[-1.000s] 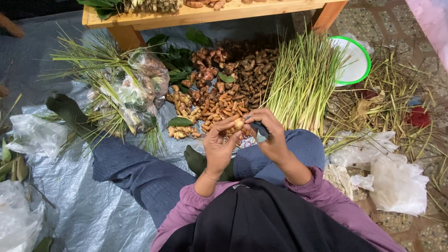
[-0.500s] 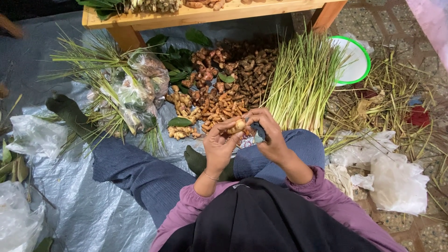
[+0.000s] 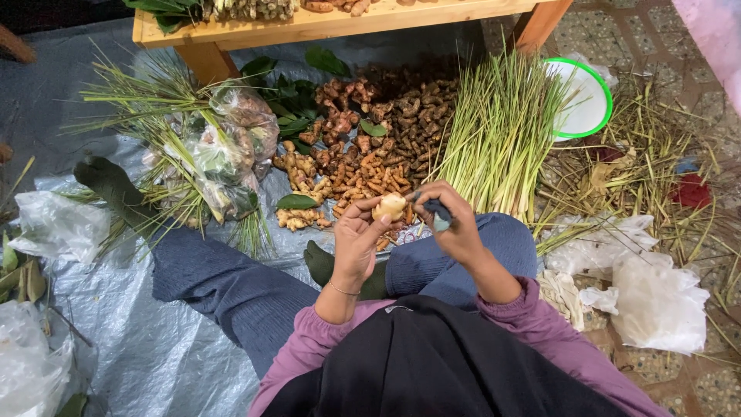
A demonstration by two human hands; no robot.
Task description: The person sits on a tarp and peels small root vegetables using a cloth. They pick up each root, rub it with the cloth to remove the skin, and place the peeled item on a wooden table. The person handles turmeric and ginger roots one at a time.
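My left hand (image 3: 359,239) grips a small pale yellow root piece (image 3: 390,207) at its fingertips, held above my lap. My right hand (image 3: 451,220) is closed around a small dark-handled tool (image 3: 438,214) whose end touches the root. Both hands hover over my crossed legs in blue trousers (image 3: 224,270). Just beyond the hands lies a heap of brown and orange roots (image 3: 370,147) on a grey plastic sheet (image 3: 139,347).
A bundle of green lemongrass stalks (image 3: 502,131) lies right of the heap. Bagged roots and grass (image 3: 216,154) lie left. A wooden table (image 3: 309,27) stands behind. A green-rimmed white bowl (image 3: 583,100) and white plastic bags (image 3: 656,293) sit at the right.
My hands stay together in the same place; the fingers have shifted slightly on the root piece.
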